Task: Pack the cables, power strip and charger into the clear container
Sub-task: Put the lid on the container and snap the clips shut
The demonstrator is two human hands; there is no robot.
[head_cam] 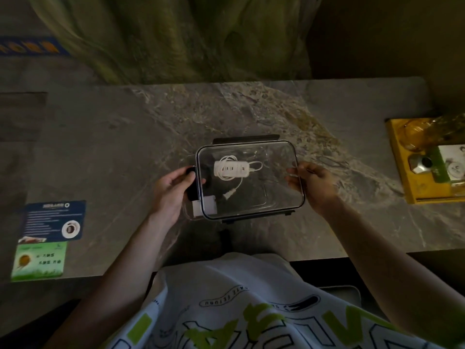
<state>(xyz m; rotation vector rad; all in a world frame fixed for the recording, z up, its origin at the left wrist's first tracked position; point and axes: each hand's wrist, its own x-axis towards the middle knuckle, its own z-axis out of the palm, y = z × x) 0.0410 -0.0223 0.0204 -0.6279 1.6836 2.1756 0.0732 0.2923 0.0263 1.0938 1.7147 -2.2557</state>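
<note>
A clear container [187, 212] stands on the marble counter in front of me. Over it I hold a clear lid [276, 177] with a dark rim and black latches, shifted a little to the right of the container. My left hand [173, 187] grips the lid's left edge at a black latch. My right hand [312, 182] holds the right edge. Through the lid I see a white power strip [230, 168] with its white cable [235, 182] wound around it and the plug lying below. A white charger [205, 209] sits in the front left corner.
A blue card [54, 220] and a green card [40, 260] lie at the counter's left front. A yellow tray [402, 172] with bottles and small items stands at the right edge. A green curtain hangs behind the counter.
</note>
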